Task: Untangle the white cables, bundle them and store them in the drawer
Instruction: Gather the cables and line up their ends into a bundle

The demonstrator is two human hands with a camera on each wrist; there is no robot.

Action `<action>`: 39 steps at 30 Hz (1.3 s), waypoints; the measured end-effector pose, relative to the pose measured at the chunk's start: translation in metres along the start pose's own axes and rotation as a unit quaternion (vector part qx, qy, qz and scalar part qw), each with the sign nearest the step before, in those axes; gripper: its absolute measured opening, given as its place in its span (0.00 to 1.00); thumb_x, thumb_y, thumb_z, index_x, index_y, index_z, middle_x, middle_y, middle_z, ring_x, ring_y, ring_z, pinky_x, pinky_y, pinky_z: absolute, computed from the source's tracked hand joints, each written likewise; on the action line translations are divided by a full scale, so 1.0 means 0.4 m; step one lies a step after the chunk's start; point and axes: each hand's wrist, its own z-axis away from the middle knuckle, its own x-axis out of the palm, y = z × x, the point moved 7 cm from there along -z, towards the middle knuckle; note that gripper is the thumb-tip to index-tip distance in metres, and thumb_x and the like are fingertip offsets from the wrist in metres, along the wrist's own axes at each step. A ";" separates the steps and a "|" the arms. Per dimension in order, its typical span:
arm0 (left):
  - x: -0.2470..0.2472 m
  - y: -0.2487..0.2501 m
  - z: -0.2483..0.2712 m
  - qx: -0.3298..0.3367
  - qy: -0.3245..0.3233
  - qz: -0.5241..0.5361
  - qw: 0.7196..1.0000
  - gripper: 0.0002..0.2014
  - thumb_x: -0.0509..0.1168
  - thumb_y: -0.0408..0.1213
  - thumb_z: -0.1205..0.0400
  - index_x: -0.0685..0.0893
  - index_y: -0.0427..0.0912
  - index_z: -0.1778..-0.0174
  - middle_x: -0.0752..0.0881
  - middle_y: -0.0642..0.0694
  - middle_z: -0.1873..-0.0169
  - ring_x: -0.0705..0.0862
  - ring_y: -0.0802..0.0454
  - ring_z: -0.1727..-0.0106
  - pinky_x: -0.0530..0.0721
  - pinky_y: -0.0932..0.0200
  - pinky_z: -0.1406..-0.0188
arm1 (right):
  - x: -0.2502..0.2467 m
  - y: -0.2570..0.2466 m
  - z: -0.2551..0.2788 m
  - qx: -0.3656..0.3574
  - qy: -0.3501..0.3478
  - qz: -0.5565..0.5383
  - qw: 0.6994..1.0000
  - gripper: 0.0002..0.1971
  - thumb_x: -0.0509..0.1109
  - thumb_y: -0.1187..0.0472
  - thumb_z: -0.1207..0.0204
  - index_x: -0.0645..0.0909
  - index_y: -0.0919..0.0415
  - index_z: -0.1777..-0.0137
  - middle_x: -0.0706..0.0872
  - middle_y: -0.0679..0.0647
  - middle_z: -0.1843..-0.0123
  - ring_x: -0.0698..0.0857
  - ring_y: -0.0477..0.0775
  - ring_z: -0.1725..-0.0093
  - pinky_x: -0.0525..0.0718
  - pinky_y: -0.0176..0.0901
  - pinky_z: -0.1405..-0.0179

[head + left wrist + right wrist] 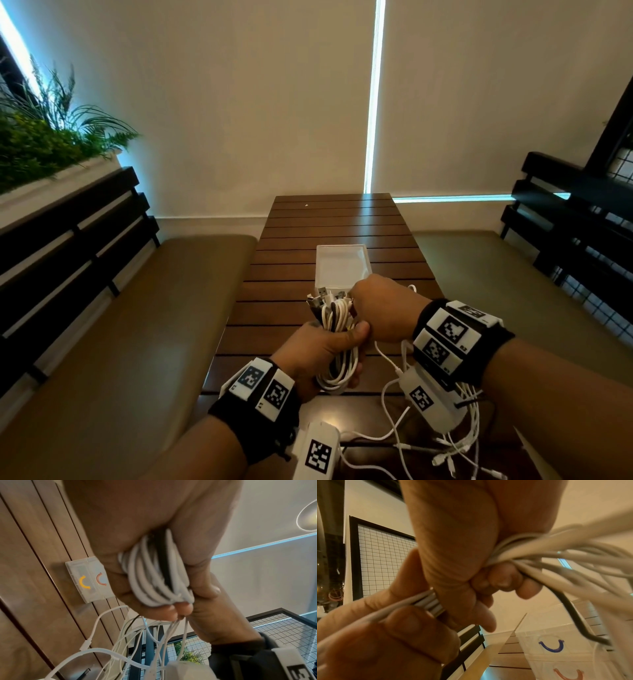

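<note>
- Far to my left there is only a padded bench and a planter of green plants; neither matters to the job.
- My left hand is closed in a full fist around the coiled white cables, thumb pressed across the front of the loops. The left wrist view shows the loops packed side by side in my palm, with one dark strand among them.
- Straight ahead on the slatted table stands the clear drawer unit, just beyond the plug ends that stick up out of the bundle.
- My right hand is clenched on the upper part of the same bundle, fingers curled tight round the strands (the right wrist view is blurred, but the grip is plain).
- Lower right, loose tails trail down past my wrist onto the table edge, not yet gathered in.
- I judge this to be the bundling step, well along but not finished.
- Next I would need to draw in those tails and secure the coil without slackening my left grip, then open a drawer (which takes a free hand).
</note>
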 end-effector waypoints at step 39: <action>-0.048 -0.034 -0.052 -0.032 0.044 0.073 0.996 0.34 0.73 0.51 0.31 0.80 0.32 0.34 0.89 0.32 0.50 0.89 0.36 0.52 0.85 0.53 0.69 | 0.194 -0.050 0.068 0.019 -0.093 -0.619 0.779 0.15 0.75 0.73 0.28 0.81 0.69 0.42 0.89 0.71 0.52 0.89 0.65 0.59 0.90 0.52 0.61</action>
